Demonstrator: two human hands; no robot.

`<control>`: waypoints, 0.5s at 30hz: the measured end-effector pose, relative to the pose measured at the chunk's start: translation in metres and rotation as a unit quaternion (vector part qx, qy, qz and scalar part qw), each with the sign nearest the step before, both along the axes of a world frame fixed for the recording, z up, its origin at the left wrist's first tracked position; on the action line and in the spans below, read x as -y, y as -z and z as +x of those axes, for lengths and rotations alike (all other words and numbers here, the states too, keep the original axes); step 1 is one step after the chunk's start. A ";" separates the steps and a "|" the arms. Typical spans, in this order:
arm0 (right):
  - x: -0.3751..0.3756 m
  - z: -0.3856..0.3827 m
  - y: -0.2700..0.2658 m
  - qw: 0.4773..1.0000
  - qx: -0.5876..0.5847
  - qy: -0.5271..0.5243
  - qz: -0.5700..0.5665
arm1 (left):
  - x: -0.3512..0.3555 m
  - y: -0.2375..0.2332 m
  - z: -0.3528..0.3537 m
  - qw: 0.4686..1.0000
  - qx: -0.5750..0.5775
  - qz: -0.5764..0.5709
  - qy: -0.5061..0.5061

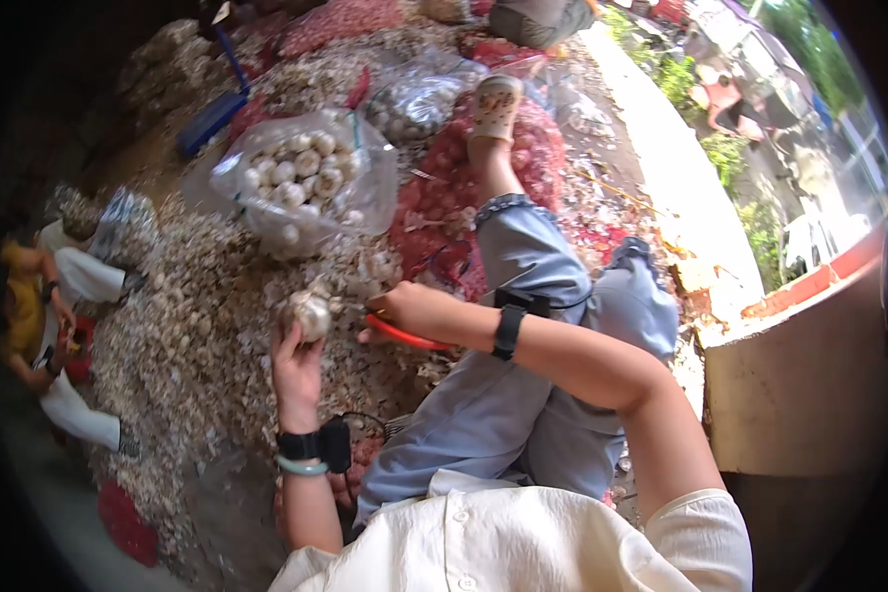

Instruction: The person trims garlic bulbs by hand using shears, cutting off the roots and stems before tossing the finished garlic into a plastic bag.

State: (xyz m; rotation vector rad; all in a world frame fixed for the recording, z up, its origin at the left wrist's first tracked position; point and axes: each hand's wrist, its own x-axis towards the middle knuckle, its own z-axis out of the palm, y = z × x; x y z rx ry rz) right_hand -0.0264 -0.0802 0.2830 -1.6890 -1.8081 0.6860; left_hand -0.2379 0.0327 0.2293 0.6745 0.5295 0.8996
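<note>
My left hand [298, 367] holds up a garlic bulb [309, 314], fingers wrapped around its near side. Papery skin and a short stem show on top of the bulb. My right hand [405, 311] is closed around red-handled shears [409, 335], one curved handle sticking out below the fingers. The working end of the shears points left at the bulb and is mostly hidden. Beyond my hands stands a clear plastic bag [370, 202] filled with white garlic bulbs [291, 176].
Garlic skins and trimmings [183, 316] cover the ground. Red mesh sacks [528, 143] lie by my outstretched leg, with another plastic bag [414, 104] behind. A blue dustpan [210, 120] lies at the back left. Another person [44, 326] sits at the far left. A low wall [809, 365] stands right.
</note>
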 end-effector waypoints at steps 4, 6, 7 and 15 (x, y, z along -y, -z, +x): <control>0.001 0.000 0.006 0.994 0.102 -0.020 0.022 | -0.004 -0.004 -0.001 0.996 -0.033 -0.037 0.075; 0.003 -0.001 0.011 0.988 0.130 -0.017 0.086 | -0.006 0.002 0.001 0.992 -0.097 -0.027 0.075; 0.004 -0.001 0.010 0.985 0.143 -0.021 0.090 | -0.006 0.002 0.001 0.991 -0.109 -0.030 0.077; -0.005 0.005 0.006 0.995 0.082 0.061 -0.002 | -0.006 0.007 0.009 0.982 -0.183 -0.001 -0.052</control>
